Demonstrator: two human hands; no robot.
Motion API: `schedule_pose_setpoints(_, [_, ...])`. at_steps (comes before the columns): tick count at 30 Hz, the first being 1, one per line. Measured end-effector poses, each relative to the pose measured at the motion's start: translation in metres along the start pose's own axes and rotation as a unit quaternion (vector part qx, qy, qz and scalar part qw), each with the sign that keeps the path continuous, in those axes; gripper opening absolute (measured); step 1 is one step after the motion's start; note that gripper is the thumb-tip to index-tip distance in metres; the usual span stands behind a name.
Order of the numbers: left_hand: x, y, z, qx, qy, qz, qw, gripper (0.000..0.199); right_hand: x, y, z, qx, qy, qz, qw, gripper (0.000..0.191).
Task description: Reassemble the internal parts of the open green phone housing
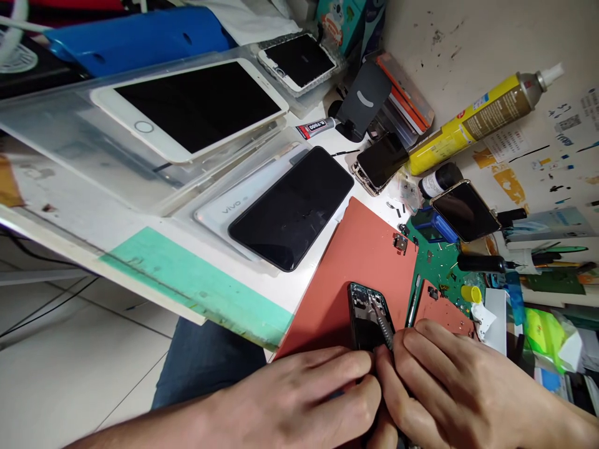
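Note:
An opened phone [359, 321], its inner parts bared at the top end, lies on the red-brown mat [322, 293]. My left hand [322, 393] has its fingers curled at the near end of this phone and holds it there. From my right hand [449, 380], which is closed, metal tweezers [384, 324] with a ridged grip reach out, their tip at the bared parts. Both hands touch or nearly touch at the fingertips and hide the phone's lower half. Just beyond the right knuckles lies a slim dark pen-like tool [413, 301].
Left of the mat, a black phone screen [294, 209] rests on a white vivo phone back [224, 202]. A white phone [201, 106] lies on a clear plastic case [60, 143]. A yellow spray can [472, 121] and a propped phone [465, 211] stand by the wall.

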State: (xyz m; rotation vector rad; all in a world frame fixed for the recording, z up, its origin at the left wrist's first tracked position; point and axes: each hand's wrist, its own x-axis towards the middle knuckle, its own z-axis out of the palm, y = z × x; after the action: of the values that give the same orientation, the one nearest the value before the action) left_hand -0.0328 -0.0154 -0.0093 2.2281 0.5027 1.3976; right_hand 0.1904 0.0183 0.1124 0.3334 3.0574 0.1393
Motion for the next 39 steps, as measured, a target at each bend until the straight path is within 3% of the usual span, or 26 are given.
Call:
schedule_pose_setpoints(10, [0.002,0.007,0.004,-0.054,0.016,-0.05,0.997,0.021,0.002,0.003,-0.007,-0.004,-0.012,0.01,1.0,0.026])
schedule_pose_setpoints(17, [0.007,0.002,0.002,-0.024,-0.004,-0.005,1.0,0.015,-0.001,-0.001,-0.005,-0.011,-0.018,0.005,1.0,0.027])
schedule_pose_setpoints(20, [0.013,0.001,0.001,0.003,0.015,0.01,1.0,0.014,-0.001,-0.002,-0.003,-0.012,-0.012,0.003,1.0,0.028])
schedule_pose_setpoints(26, [0.022,0.004,-0.003,0.039,0.05,0.02,0.998,0.017,0.001,-0.002,-0.004,-0.006,-0.003,0.015,1.0,0.022])
schedule_pose_setpoints(39, [0.017,0.003,-0.004,0.012,0.025,0.003,1.0,0.018,0.0,-0.006,-0.003,-0.01,-0.009,0.032,0.999,0.025])
